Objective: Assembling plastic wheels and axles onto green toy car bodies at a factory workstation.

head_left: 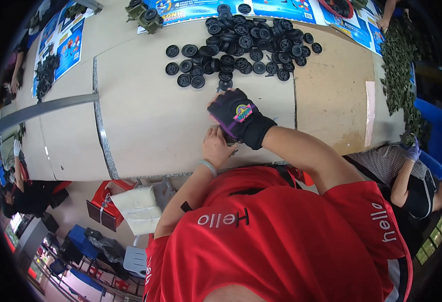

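My right hand (236,116), in a black fingerless glove with purple trim, is closed above the near part of the table. Its fingers curl down and away from view, so what they hold is hidden. Just below it my bare left hand (217,147), with a pale band at the wrist, has bent fingers against a small dark piece. Most of that piece lies under the glove, and I cannot make out its kind. Beyond my right hand spreads a pile of black toy wheels (241,40); one wheel (225,85) lies close to the gloved knuckles.
Olive-green toy parts (145,17) stand at the far left of the pile. A long heap of green pieces (402,65) covers the right table edge, beside a blue bin (434,131). A metal bar (45,106) crosses the left side. Co-workers sit left and right.
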### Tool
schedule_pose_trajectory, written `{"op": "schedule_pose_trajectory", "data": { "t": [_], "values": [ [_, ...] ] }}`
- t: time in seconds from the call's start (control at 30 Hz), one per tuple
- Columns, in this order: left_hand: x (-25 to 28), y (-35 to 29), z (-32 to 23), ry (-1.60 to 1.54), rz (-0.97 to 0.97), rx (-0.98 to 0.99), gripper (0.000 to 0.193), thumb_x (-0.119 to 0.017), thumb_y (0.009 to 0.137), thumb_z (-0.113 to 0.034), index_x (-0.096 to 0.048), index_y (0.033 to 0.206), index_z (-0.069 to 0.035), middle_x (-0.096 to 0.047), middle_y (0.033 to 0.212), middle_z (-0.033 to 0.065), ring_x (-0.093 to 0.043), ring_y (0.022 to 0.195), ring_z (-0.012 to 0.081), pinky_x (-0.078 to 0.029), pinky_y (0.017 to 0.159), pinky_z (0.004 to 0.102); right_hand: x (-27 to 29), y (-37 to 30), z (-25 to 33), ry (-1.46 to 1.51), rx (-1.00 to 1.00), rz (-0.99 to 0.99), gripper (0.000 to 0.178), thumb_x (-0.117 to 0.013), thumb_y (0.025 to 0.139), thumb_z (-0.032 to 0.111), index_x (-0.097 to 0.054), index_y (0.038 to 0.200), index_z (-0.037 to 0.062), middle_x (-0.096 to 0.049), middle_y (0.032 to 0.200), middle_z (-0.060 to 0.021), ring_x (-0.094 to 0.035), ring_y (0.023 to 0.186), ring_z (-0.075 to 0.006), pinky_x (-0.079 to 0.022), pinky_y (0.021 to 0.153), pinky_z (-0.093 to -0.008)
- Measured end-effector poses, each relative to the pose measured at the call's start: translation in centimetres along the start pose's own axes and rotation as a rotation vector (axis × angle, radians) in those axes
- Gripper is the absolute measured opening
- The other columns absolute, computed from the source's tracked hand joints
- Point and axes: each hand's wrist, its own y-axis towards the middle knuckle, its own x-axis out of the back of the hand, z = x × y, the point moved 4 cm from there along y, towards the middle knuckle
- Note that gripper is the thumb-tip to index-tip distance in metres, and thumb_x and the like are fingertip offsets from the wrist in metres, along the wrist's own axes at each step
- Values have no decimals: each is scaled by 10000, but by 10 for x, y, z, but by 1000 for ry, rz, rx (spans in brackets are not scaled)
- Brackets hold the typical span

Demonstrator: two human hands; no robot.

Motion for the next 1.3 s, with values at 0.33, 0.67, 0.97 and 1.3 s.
{"op": "schedule_pose_trajectory", "data": {
  "t": [0.33, 0.67, 0.97, 1.3],
  "values": [
    [-9, -1, 3, -7, -26, 1, 859, -932, 702, -451, -636, 1334, 51, -696, 1245, 229, -646, 1211, 388, -524, 1058, 465, 13, 5, 10, -43, 334, 232, 288, -683, 797, 327, -697, 1026, 154, -691, 1010, -51, -677, 1023, -265, -521, 907, -445],
    [-13, -25, 1, -348, -113, 416, 733, -943, 771, -324, -589, 1317, 12, -698, 1278, 185, -655, 1218, 367, -540, 1031, 455, 32, -29, -41, 383, -178, -368, 295, -755, 854, 166, -691, 1122, 61, -710, 1213, -154, -663, 1112, -371, -526, 959, -488],
    [-22, -33, -42, -1273, 151, 916, 719, -813, 939, -465, -480, 1449, -82, -554, 1455, 80, -529, 1317, 255, -519, 1031, 462, 25, -110, -165, -126, -690, -260, 312, -799, 847, 176, -684, 1120, 80, -719, 1058, -158, -677, 1022, -372, -541, 871, -486],
    [86, -10, -49, 258, -355, -59, 867, -925, 714, -241, -522, 1470, -109, -511, 1441, 156, -479, 1379, 374, -383, 1150, 580, 14, -132, -154, 594, -552, -232, 220, -765, 919, 127, -692, 1115, 59, -693, 980, -80, -689, 895, -248, -557, 790, -365]
  ]
}}
